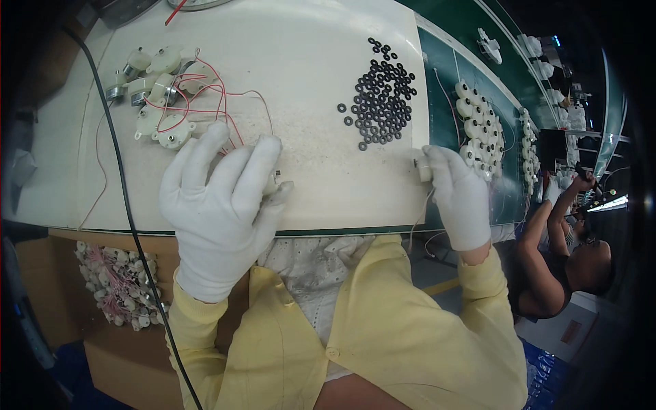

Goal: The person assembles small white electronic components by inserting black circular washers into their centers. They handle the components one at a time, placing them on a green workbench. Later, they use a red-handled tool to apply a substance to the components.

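Note:
Both of my hands wear white gloves. My left hand [222, 195] is over the white table, with a small white motor [272, 182] between its thumb and forefinger, mostly hidden by the glove. Its other fingers are spread beside a pile of white gear motors [162, 85] with red wires. At the right edge of the white sheet, my right hand [459, 195] pinches another small white motor [423, 169], and a thin wire trails down from it. Many small black rubber rings [383, 99] lie loose between and beyond the hands.
To the right, rows of white motors [480, 130] with dark tops stand on the green mat [444, 75]. A black cable [126, 181] crosses the left side. Below the table edge, a cardboard box [116, 355] holds wired motors. A co-worker [553, 266] is at the far right.

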A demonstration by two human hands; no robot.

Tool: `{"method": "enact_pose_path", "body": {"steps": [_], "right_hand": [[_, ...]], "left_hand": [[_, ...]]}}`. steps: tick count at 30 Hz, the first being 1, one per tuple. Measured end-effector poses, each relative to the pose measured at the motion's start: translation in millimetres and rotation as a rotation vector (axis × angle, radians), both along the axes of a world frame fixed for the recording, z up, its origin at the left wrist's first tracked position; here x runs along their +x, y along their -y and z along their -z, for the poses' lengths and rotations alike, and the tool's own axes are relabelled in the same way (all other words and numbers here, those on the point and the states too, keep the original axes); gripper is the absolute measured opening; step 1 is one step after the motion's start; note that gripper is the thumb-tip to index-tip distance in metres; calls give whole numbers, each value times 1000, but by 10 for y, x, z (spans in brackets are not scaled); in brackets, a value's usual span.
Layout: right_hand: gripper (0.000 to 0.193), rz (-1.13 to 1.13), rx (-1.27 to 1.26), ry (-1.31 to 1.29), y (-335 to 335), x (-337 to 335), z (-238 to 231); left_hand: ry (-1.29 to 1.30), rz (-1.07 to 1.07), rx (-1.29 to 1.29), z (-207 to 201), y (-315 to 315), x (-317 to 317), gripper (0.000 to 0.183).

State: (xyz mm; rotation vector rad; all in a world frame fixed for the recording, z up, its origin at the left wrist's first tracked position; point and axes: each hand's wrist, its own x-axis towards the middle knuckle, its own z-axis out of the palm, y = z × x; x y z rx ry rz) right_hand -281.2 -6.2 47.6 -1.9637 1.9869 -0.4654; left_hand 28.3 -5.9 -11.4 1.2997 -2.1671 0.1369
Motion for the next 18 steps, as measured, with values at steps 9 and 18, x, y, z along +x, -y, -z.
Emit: {"method": "enact_pose_path", "body": {"steps": [9,18], "right_hand": [[22,215,-30,-206,-320,-395,-29],[48,-305,-158,-489,-201,-353,-147]], "left_hand": [[2,18,-27,-26,13,-13,55],[3,11,-51,-17,5,-27,54]]}}
